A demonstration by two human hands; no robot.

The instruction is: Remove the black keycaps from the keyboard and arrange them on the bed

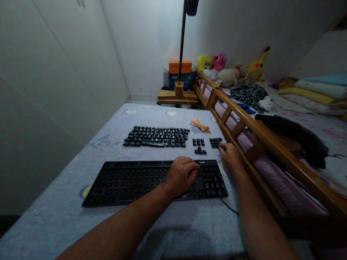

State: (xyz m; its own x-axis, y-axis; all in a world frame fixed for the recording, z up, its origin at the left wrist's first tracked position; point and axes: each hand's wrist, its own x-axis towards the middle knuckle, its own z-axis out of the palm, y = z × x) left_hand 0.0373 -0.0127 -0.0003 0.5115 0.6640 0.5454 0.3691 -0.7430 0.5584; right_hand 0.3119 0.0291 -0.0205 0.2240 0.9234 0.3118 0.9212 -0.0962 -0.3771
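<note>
Black plastic full-size keyboard, mostly stripped of keycaps, lies under and to the left of the left fingers, on a pale-blue patterned cloth surface. Loose black keycaps in a rowed block sit beyond those fingers. Left hand: fingers curled narrow over the keyboard's right part; can't tell if holding anything. Likely best: steady the keyboard, take caps singly by their sides, keep row order, avoid knocking neighbours. Well beyond the fingers, orange rectangular box on blue printed box; contents not visible. Right hand: fingers narrow, at the rightmost small black keycap group; can't tell if one is pinched.
</note>
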